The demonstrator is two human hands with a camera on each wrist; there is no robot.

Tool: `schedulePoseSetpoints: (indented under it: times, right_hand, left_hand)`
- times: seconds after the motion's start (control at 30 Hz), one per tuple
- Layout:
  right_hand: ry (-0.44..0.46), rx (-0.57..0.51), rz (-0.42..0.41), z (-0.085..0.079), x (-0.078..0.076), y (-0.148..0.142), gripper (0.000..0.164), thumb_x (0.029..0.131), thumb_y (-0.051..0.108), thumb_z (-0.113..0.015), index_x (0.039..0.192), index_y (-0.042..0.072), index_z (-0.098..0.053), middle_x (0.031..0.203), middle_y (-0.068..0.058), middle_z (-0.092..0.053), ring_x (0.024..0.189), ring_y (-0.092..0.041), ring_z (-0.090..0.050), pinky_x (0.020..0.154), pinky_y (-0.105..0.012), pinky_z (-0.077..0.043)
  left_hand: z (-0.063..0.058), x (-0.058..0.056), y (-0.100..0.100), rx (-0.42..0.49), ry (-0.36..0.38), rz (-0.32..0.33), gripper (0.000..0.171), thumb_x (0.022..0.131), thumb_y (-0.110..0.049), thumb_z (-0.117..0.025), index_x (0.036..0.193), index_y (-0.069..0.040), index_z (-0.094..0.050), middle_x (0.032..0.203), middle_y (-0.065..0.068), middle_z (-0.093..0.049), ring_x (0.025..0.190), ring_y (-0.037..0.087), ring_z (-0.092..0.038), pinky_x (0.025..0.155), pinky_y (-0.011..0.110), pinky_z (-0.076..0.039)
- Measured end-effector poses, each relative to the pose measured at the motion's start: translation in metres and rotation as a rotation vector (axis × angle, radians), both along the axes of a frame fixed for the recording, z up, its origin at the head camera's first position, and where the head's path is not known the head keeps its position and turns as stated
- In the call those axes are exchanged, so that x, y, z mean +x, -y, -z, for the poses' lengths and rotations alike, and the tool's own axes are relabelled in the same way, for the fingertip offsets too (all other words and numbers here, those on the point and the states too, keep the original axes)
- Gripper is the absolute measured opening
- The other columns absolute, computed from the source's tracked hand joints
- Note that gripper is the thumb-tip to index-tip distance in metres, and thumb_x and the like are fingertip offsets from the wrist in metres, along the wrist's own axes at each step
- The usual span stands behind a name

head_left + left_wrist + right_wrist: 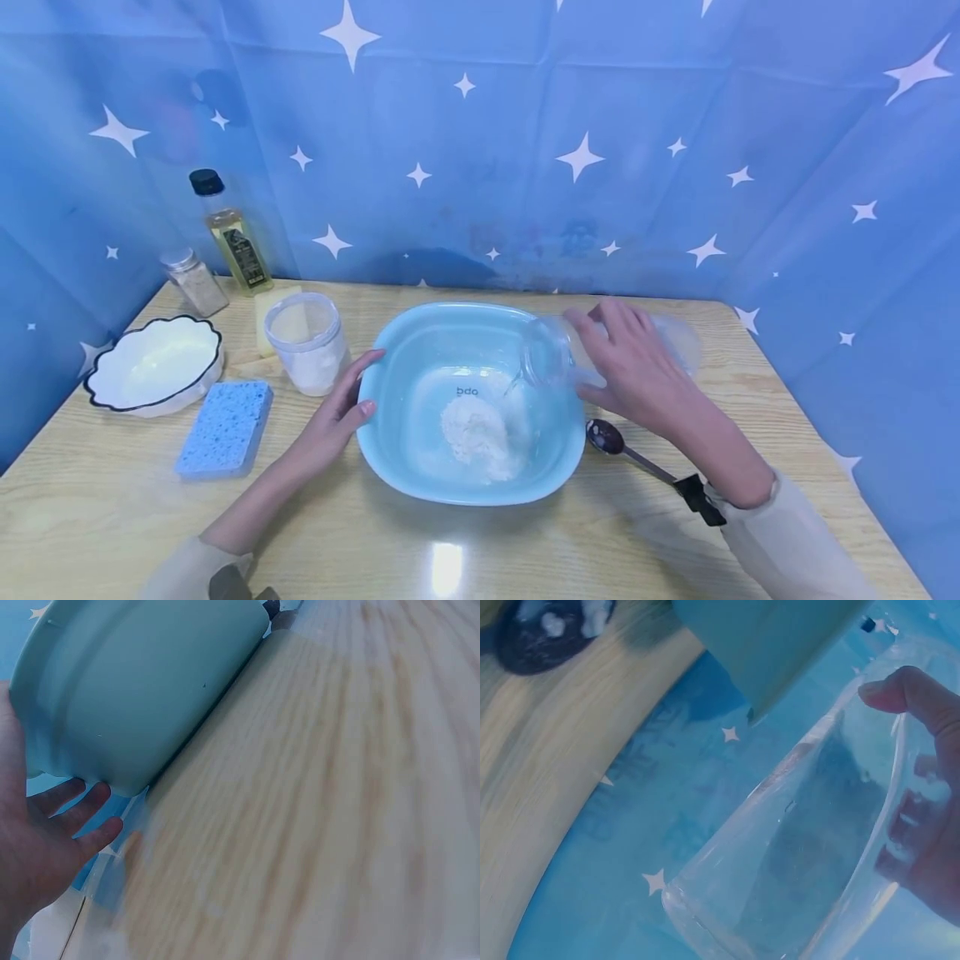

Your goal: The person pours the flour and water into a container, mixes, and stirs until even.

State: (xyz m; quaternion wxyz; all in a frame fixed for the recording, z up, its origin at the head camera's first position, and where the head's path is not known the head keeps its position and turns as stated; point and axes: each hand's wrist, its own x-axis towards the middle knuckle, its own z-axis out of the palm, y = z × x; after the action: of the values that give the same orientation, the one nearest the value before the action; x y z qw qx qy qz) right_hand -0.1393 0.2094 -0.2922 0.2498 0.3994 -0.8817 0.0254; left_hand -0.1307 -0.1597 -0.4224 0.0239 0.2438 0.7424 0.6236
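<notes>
A light blue plastic basin (pixel 405 333) stands mid-table with a mound of white powder (pixel 474 429) in it. My left hand (pixel 341 417) holds its left rim, thumb over the edge; in the left wrist view the other fingers (pixel 84 814) reach along the basin's outer wall (pixel 142 690). Above the right rim, my right hand (pixel 630 358) grips a clear pitcher (pixel 546 350) tipped to the left. A thin stream of water falls from its mouth into the basin. The right wrist view shows the pitcher's see-through body (pixel 795 840), thumb on one side, fingers on the other.
Right of the basin lies a dark spoon (pixel 606 437) with white residue. On the left are a lidless jar of white powder (pixel 311 358), a blue sponge (pixel 227 427), a scalloped white bowl (pixel 157 362), an oil bottle (pixel 238 246), a shaker jar (pixel 197 283) and a pale yellow sponge (pixel 264 325).
</notes>
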Motion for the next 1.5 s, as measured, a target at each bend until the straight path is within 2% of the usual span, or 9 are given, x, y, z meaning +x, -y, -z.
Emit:
schedulePoseSetpoints:
  times: [0.23,0.63,0.93,1.2,1.5]
  right_hand:
    - [0.026,0.002,-0.01,0.003,0.008,-0.008,0.092,0.054,0.035,-0.088,0.126,-0.001,-0.044,0.091,-0.012,-0.043,0.079,-0.027,-0.036,0.073,-0.045,-0.037]
    - [0.033,0.019,-0.005,0.003,0.019,-0.014,0.091,0.053,0.03,-0.089,0.126,-0.001,-0.044,0.095,-0.015,-0.046,0.087,-0.031,-0.041,0.081,-0.051,-0.039]
    - [0.046,0.022,0.009,0.002,0.024,-0.014,0.091,0.051,0.025,-0.09,0.125,-0.001,-0.045,0.097,-0.016,-0.047,0.089,-0.032,-0.042,0.08,-0.051,-0.039]
    - [0.06,0.037,0.01,0.002,0.027,-0.01,0.093,0.05,0.025,-0.09,0.126,-0.002,-0.044,0.099,-0.016,-0.046,0.092,-0.033,-0.043,0.084,-0.051,-0.038]
    - [0.063,0.042,0.019,-0.001,0.033,-0.013,0.094,0.05,0.024,-0.091,0.127,-0.002,-0.043,0.1,-0.017,-0.046,0.093,-0.033,-0.043,0.086,-0.052,-0.038]
  left_hand:
    - [0.001,-0.001,0.001,0.003,0.002,-0.006,0.055,0.098,-0.009,-0.041,0.148,-0.021,-0.022,0.149,0.016,-0.023,0.127,0.04,-0.036,0.086,0.031,-0.049]
    - [0.0,-0.001,0.0,-0.001,0.01,-0.005,0.056,0.098,-0.01,-0.042,0.148,-0.023,-0.022,0.148,0.017,-0.024,0.125,0.041,-0.038,0.085,0.032,-0.05]
    - [0.0,-0.001,0.001,0.0,0.006,-0.005,0.056,0.098,-0.009,-0.042,0.148,-0.022,-0.022,0.149,0.017,-0.024,0.125,0.041,-0.038,0.084,0.032,-0.051]
    - [-0.002,0.005,0.008,0.01,0.01,-0.01,0.055,0.098,-0.007,-0.041,0.148,-0.02,-0.022,0.146,0.019,-0.026,0.12,0.043,-0.04,0.08,0.032,-0.052]
    - [0.0,-0.001,0.001,0.023,-0.003,0.018,0.056,0.098,-0.007,-0.041,0.148,-0.019,-0.021,0.147,0.02,-0.025,0.122,0.042,-0.039,0.082,0.032,-0.051]
